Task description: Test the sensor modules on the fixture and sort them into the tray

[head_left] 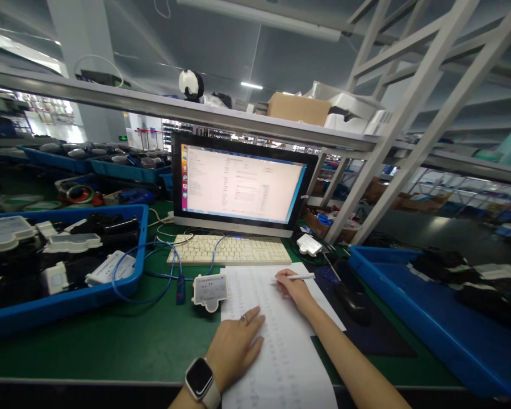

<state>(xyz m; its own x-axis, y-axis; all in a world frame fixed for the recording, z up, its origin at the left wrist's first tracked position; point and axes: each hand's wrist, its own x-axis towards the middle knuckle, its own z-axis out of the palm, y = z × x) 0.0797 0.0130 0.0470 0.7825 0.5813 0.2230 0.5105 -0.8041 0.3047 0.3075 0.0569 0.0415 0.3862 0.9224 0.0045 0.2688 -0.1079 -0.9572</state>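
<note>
My left hand (234, 343) lies flat on a printed sheet of paper (281, 341), fingers stretched out, a ring on one finger and a watch on the wrist. My right hand (293, 287) rests on the upper part of the same sheet, pinching a white pen (300, 276) whose tip touches the paper. A small white device with a label (209, 291) sits just left of the sheet, joined to a blue cable (153, 284).
A cream keyboard (229, 250) and a lit monitor (242, 184) stand behind the paper. A black mouse (353, 304) lies on a dark pad at right. Blue trays of black and white parts sit left (68, 301) and right (430, 324). A shelf beam runs overhead.
</note>
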